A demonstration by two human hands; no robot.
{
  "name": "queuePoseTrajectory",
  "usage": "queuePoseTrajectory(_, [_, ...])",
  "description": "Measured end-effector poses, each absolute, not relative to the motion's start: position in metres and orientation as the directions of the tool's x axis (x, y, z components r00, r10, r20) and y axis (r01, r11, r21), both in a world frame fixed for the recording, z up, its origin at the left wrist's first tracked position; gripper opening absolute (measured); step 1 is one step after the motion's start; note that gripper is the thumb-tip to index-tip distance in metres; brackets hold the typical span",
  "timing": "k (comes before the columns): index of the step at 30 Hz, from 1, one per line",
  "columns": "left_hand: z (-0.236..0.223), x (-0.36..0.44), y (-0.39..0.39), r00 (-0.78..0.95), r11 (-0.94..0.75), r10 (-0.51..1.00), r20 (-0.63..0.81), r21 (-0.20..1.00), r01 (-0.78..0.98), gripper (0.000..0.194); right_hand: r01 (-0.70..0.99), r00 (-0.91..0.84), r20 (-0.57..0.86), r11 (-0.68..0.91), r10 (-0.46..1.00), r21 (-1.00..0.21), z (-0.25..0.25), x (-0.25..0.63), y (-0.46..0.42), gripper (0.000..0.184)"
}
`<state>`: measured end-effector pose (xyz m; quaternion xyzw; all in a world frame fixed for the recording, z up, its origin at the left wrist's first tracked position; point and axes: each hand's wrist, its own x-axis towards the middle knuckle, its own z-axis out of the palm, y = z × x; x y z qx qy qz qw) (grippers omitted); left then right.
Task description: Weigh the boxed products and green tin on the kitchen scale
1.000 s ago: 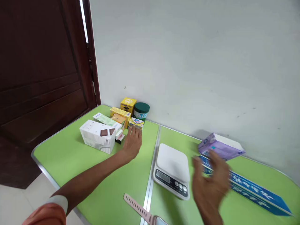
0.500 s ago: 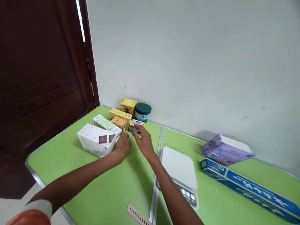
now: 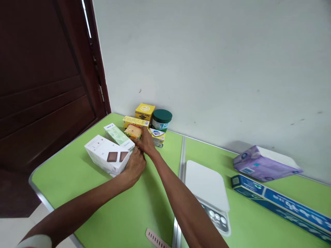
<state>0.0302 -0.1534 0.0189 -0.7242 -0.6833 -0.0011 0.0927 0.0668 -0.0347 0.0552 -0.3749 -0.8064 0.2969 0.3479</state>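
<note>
Since half a second ago, the right hand [image 3: 146,140] has crossed from the soap box [image 3: 158,138] to the sandwich-like packet [image 3: 133,132], which its fingers appear to grip at the right end, probably because the long yellow box [image 3: 135,121] crowds the side beyond. Left-hand [image 3: 135,164] fingers curl beside the white box [image 3: 102,150] and green-white box [image 3: 117,134]; whether they hold anything is hidden. Behind the right fingers stands the lidded tub [image 3: 162,117].
</note>
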Motion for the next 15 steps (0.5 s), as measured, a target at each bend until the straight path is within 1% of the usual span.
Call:
queuePoseTrajectory(2, [0.024,0.031,-0.155,0.079,-0.057,0.989,0.126,-0.168,0.984,0.052,0.391,-0.436,0.357,0.532,0.826,-0.751,0.055,0.076,-0.038,0.058])
queuePoseTrajectory(5, [0.030,0.036,-0.159,0.086,-0.060,0.990,0.109,-0.221,0.974,0.048,0.424,-0.399,0.366,0.523,0.841,-0.739,0.056,0.099,-0.049,0.051])
queuePoseTrajectory(7, [0.032,0.041,-0.164,0.104,-0.075,0.989,0.104,-0.253,0.965,0.045,0.435,-0.392,0.355,0.511,0.849,-0.741,0.057,0.116,-0.059,0.048])
queuePoseTrajectory(9, [0.034,0.047,-0.172,0.142,-0.109,0.984,0.111,-0.265,0.958,0.042,0.438,-0.387,0.327,0.484,0.862,-0.757,0.059,0.132,-0.069,0.049])
queuePoseTrajectory(12, [0.040,0.054,-0.191,0.221,-0.186,0.965,0.141,-0.226,0.956,0.035,0.455,-0.385,0.284,0.449,0.878,-0.769,0.062,0.149,-0.081,0.051])
queuePoseTrajectory(14, [0.045,0.055,-0.205,0.230,-0.204,0.956,0.184,-0.151,0.967,0.033,0.473,-0.378,0.270,0.435,0.886,-0.766,0.065,0.159,-0.086,0.049])
queuePoseTrajectory(15, [0.047,0.055,-0.211,0.203,-0.187,0.955,0.214,-0.094,0.978,0.035,0.475,-0.378,0.265,0.431,0.887,-0.768,0.066,0.164,-0.089,0.048])
